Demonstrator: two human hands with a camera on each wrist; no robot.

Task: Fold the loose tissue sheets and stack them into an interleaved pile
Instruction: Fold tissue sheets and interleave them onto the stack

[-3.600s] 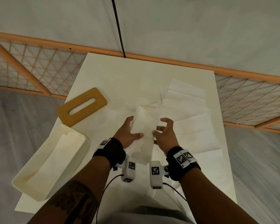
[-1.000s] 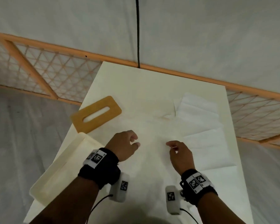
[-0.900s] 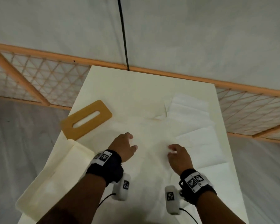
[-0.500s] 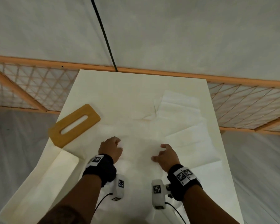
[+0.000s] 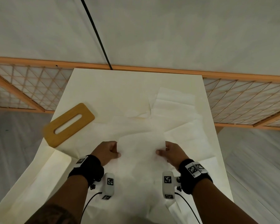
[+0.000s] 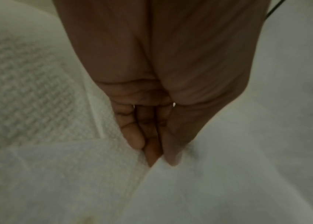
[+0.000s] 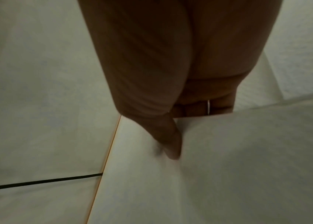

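Item: tissue sheet (image 5: pixel 138 152), on table (image 5: pixel 113 88) before me. My left hand (image 5: pixel 106 152) and right hand (image 5: pixel 173 152) pinch opposite edges. Advice: lift evenly, align edges before creasing.

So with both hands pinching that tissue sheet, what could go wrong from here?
1. The left hand and right hand pinch opposite sides of the thin tissue sheet; pulling unevenly could tear it or skew the fold.
2. Other loose sheets overlap beside and under it, so one may drag along.
3. The wooden slotted lid overhangs the table's left edge; a nudge could knock it off.
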